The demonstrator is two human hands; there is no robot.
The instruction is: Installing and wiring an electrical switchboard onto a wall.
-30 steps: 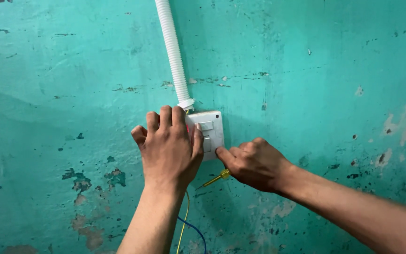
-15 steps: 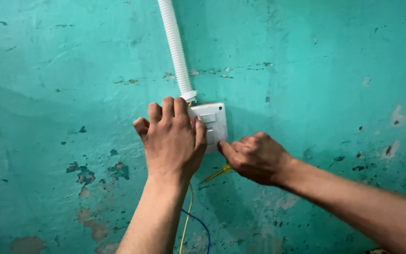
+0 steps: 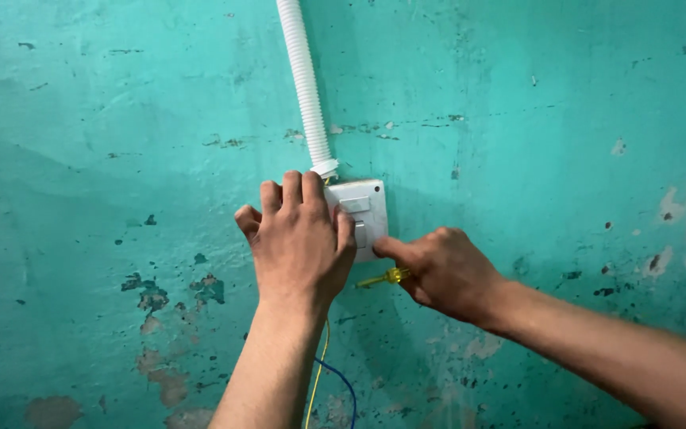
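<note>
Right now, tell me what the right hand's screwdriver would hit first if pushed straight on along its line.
The right hand points the yellow screwdriver up-left. Straight on, it would likely meet the switch box at its lower edge, or the left hand covering it; depth is unclear.

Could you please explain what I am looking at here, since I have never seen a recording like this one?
This is a single picture from a camera worn on a person's head, looking forward and down at their own two bare hands; there is no machine. In front of them is a turquoise painted wall with chipped, flaking patches. A white switch box is fixed to it, and a white corrugated conduit runs down the wall into its top. The left hand lies flat over the left part of the box, pressing against it. The right hand touches the box's lower right edge with a fingertip and holds a small yellow-handled screwdriver. Below the box, a yellow wire and a blue wire hang loose against the wall.
</note>
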